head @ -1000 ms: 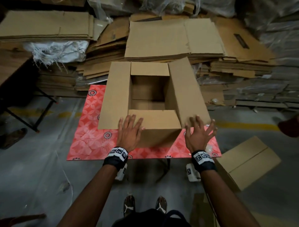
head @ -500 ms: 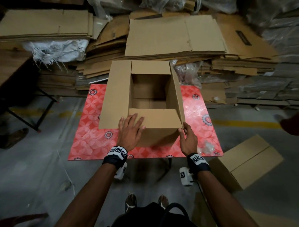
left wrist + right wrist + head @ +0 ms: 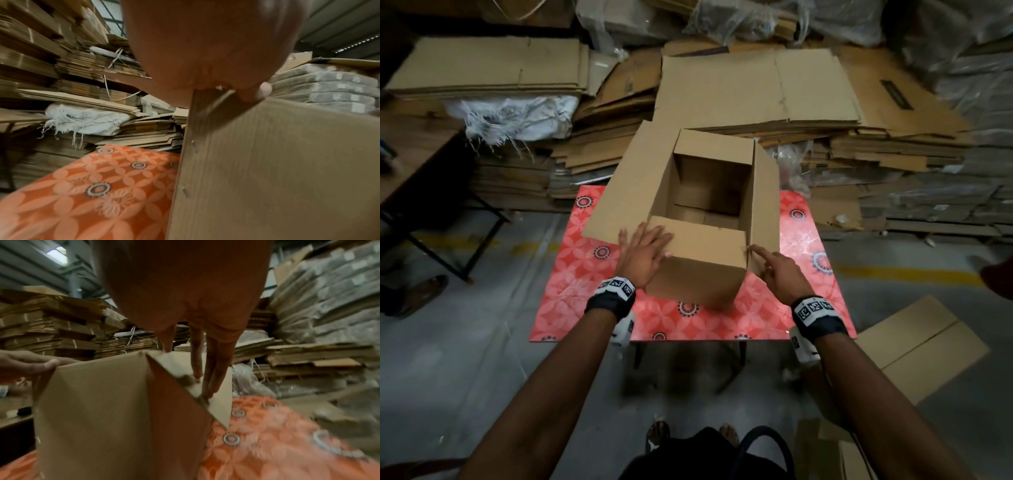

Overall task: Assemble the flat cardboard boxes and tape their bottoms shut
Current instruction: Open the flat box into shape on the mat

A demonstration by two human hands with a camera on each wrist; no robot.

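An open cardboard box (image 3: 698, 270) stands on the red patterned table (image 3: 592, 284). Its left flap (image 3: 630, 185) spreads outward, the near flap (image 3: 705, 240) lies level over the opening, and the right flap (image 3: 765, 205) stands steep. My left hand (image 3: 645, 253) lies flat on the near flap's left corner, thumb at the front edge. My right hand (image 3: 774, 270) is at the near right corner, index finger touching it. In the right wrist view its straight fingers (image 3: 216, 369) press the right flap of the box (image 3: 98, 410). The left wrist view shows the palm (image 3: 205, 48) on the box (image 3: 277, 170).
Stacks of flat cardboard (image 3: 750, 89) rise behind the table, with a white sack (image 3: 517, 116) at the back left. An assembled box (image 3: 917, 346) lies on the floor at the right. A wooden table (image 3: 414, 150) stands to the left.
The right flap swung up from lying spread outward. My right hand moved in from that flap to the near right corner. The left hand stayed on the near flap.
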